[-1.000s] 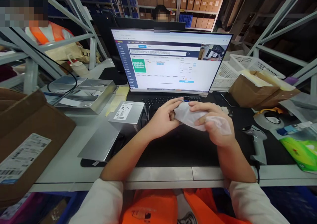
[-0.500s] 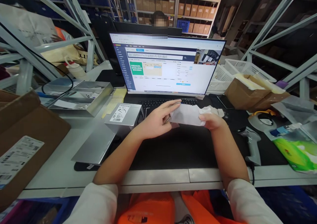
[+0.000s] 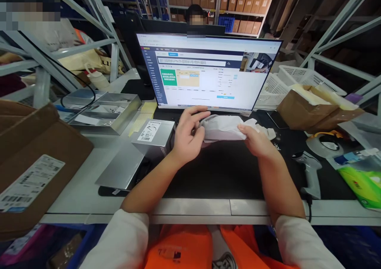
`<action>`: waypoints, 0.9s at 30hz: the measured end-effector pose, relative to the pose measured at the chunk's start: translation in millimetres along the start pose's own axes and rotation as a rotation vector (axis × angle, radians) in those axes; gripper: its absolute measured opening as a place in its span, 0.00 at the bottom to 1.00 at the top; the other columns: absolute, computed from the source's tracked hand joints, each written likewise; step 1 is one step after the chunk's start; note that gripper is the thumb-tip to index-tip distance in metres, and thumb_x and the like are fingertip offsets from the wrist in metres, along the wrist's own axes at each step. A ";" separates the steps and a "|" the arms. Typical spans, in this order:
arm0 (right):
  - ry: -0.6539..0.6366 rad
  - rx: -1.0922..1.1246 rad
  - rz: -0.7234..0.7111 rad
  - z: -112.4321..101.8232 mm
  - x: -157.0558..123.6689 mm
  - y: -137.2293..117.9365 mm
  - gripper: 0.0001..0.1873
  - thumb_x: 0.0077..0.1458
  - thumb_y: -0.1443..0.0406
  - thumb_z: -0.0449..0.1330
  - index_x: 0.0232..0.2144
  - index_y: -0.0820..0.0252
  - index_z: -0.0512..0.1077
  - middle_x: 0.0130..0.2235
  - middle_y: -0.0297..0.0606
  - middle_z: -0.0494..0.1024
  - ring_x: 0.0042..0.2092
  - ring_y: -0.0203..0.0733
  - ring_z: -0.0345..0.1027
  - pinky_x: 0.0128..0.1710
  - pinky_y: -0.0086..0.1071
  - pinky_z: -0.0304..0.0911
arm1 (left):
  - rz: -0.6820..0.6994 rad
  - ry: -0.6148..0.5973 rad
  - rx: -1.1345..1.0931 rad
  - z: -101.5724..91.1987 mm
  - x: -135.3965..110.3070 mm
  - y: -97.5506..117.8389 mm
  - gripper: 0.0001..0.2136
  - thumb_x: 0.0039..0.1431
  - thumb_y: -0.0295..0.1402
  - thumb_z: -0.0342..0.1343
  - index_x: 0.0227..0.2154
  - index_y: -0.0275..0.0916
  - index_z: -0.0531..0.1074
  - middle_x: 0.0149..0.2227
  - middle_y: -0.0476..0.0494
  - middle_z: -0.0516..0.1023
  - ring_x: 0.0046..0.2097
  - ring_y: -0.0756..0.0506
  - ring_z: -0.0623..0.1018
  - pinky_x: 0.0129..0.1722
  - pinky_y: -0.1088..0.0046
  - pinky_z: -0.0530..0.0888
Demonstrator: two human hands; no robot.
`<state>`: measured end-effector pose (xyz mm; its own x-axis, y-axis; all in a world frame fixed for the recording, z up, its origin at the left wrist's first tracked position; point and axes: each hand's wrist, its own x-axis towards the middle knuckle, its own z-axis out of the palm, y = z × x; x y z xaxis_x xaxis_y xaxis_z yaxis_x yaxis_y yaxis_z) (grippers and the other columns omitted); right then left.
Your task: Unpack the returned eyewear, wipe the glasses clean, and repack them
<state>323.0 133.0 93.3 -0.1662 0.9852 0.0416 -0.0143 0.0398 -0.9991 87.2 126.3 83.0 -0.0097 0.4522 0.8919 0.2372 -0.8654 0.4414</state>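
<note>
My right hand [image 3: 254, 139] pinches a white wrapped packet [image 3: 222, 127] with the thumb on top, above the black desk mat [image 3: 220, 173]. Crumpled wrapping sticks out beyond that hand on the right. At the packet's left end is my left hand [image 3: 190, 134], its fingers bent and spread apart; whether the fingertips touch the wrapping I cannot tell. What lies inside the wrapping is hidden. Left of the left hand stands a silver box [image 3: 154, 136] with a white label, and its flat silver lid-like piece [image 3: 122, 168] lies in front.
A monitor [image 3: 205, 72] stands behind the hands. On the left are an open cardboard box [image 3: 38, 154] and a silver tray [image 3: 116, 122]. To the right lie a barcode scanner [image 3: 311, 175], a tape roll [image 3: 324, 144], a green wipes pack [image 3: 361, 185] and an open brown carton [image 3: 309, 112].
The left hand has raised its fingers from lying along the packet to a bent, spread pose. The packet stays in the right hand, its wrapping looking puffier. The view has shifted slightly.
</note>
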 end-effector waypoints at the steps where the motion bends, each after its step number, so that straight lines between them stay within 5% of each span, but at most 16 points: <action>1: 0.015 -0.022 -0.021 2.5 -2.4 0.3 0.14 0.54 0.50 0.65 0.34 0.52 0.79 0.40 0.34 0.82 0.48 0.47 0.73 0.54 0.38 0.67 | 0.060 -0.012 0.041 0.5 -0.7 3.1 0.19 0.64 0.21 0.53 0.54 0.43 0.74 0.57 0.38 0.74 0.37 0.51 0.75 0.38 0.70 0.77; 5: -0.214 0.038 -0.029 10.4 -2.3 0.0 0.19 0.54 0.48 0.64 0.40 0.52 0.79 0.43 0.37 0.82 0.54 0.51 0.72 0.57 0.41 0.67 | 0.218 -0.110 0.022 -0.3 -1.8 14.0 0.17 0.66 0.20 0.51 0.53 0.43 0.72 0.55 0.37 0.75 0.49 0.45 0.78 0.43 0.67 0.79; 9: -0.441 0.129 0.083 14.8 4.9 0.9 0.28 0.46 0.45 0.67 0.42 0.59 0.80 0.45 0.43 0.83 0.54 0.56 0.73 0.58 0.48 0.66 | 0.173 -0.155 -0.074 -3.9 -0.3 14.5 0.17 0.67 0.23 0.52 0.55 0.45 0.70 0.54 0.38 0.76 0.47 0.46 0.78 0.37 0.70 0.77; 14: -0.336 -0.091 -0.076 28.2 -5.5 -2.8 0.22 0.60 0.48 0.62 0.44 0.58 0.78 0.48 0.38 0.82 0.53 0.48 0.72 0.60 0.40 0.64 | 0.070 -0.156 0.049 -6.0 1.3 14.8 0.17 0.69 0.26 0.49 0.58 0.43 0.68 0.58 0.35 0.73 0.43 0.48 0.78 0.40 0.68 0.79; 17: -0.266 -0.213 -0.149 35.3 -15.5 -8.8 0.20 0.65 0.50 0.56 0.40 0.60 0.77 0.41 0.37 0.80 0.44 0.43 0.72 0.48 0.35 0.67 | 0.117 -0.171 0.078 -4.8 -1.1 23.9 0.17 0.69 0.24 0.49 0.58 0.43 0.67 0.58 0.35 0.75 0.55 0.43 0.77 0.49 0.62 0.80; 22: -0.123 -0.358 -0.229 43.0 -22.6 -9.9 0.23 0.68 0.51 0.52 0.26 0.60 0.68 0.27 0.32 0.70 0.31 0.36 0.61 0.31 0.30 0.58 | 0.173 -0.238 0.014 -0.5 -7.5 40.5 0.21 0.67 0.21 0.50 0.60 0.44 0.64 0.61 0.35 0.74 0.60 0.43 0.76 0.55 0.60 0.79; 27: -0.174 -0.467 -0.377 58.5 -25.7 -4.2 0.16 0.66 0.57 0.53 0.29 0.58 0.68 0.34 0.37 0.74 0.36 0.38 0.65 0.37 0.33 0.62 | 0.251 -0.277 0.047 2.9 -11.2 50.3 0.21 0.66 0.18 0.49 0.59 0.42 0.65 0.61 0.34 0.74 0.61 0.43 0.75 0.57 0.59 0.78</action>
<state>269.7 97.8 96.8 -0.3927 0.8490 0.3537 0.3225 0.4872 -0.8115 102.1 78.3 94.9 0.3159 0.2736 0.9085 0.2436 -0.9488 0.2011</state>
